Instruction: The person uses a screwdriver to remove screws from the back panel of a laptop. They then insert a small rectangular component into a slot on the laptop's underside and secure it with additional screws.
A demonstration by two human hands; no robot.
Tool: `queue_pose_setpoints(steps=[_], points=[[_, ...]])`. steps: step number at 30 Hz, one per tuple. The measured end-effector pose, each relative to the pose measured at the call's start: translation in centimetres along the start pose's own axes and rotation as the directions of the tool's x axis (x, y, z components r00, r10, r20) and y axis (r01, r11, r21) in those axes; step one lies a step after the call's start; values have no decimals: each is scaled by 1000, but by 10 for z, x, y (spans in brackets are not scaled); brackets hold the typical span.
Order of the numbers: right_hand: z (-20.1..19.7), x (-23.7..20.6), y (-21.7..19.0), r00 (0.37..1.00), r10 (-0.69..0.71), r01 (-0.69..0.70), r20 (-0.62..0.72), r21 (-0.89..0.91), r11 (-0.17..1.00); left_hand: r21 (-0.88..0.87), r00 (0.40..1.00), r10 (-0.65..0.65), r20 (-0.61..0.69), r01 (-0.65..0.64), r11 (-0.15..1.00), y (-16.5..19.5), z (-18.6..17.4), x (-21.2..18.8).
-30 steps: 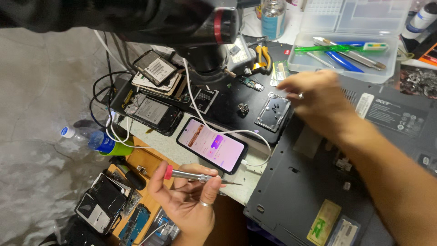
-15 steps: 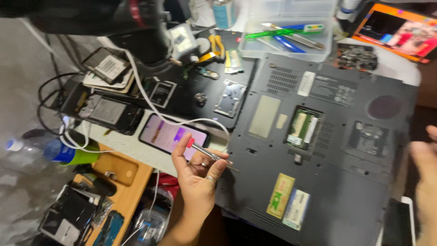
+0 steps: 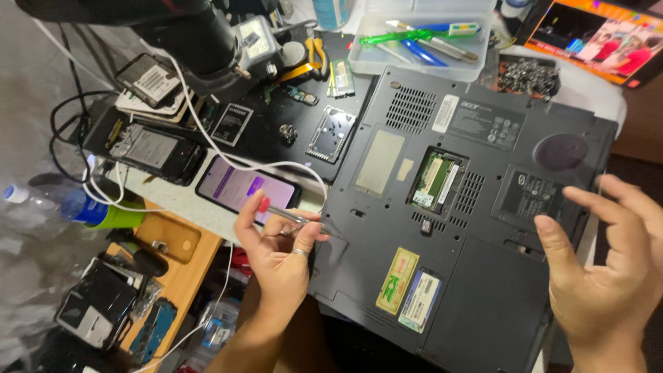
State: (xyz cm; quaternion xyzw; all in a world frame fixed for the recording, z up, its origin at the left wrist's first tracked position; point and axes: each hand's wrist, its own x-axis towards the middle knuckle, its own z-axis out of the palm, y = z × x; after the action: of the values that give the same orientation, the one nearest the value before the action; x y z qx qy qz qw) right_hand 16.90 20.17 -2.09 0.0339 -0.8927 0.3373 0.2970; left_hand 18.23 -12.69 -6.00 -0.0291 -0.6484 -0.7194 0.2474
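A dark grey laptop (image 3: 476, 228) lies bottom-up on the table, its memory bay (image 3: 434, 179) uncovered and showing a green module. My left hand (image 3: 276, 252) grips a thin metal screwdriver with a red cap (image 3: 290, 217), its tip resting at the laptop's left edge. My right hand (image 3: 608, 262) hovers with fingers spread beside the laptop's right edge, holding nothing. A lit phone (image 3: 245, 188) on a white cable lies just left of the screwdriver.
A clear tray of tools (image 3: 421, 41) and a pile of screws (image 3: 528, 74) sit beyond the laptop. Opened phones (image 3: 148, 148), small covers (image 3: 331, 132) and a black arm (image 3: 186, 31) crowd the black mat. A bottle (image 3: 76, 207) and wooden shelf (image 3: 176, 266) lie at left. A lit screen (image 3: 601, 41) is at top right.
The view has swung right, bringing the whole laptop in. My right hand left the parts on the mat and came back to the laptop's right edge. My left hand brought the screwdriver to the laptop's left edge.
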Motion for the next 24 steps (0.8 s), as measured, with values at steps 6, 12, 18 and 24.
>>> queue_pose_setpoints(steps=[6,12,18,24], points=[[19,-3,-42,941,-232,242,248,-13,970,80,965,215,-150,-205,976,-3,-1,-21],[40,-4,-65,812,-469,514,346,-46,856,-13,960,204,-194,-210,978,-7,-8,-20],[36,-8,-55,862,-365,399,352,-25,917,-2,931,264,-252,-273,962,8,-14,-13],[31,-4,-55,901,-299,305,315,33,952,154,869,490,-62,-477,865,36,-20,-17]])
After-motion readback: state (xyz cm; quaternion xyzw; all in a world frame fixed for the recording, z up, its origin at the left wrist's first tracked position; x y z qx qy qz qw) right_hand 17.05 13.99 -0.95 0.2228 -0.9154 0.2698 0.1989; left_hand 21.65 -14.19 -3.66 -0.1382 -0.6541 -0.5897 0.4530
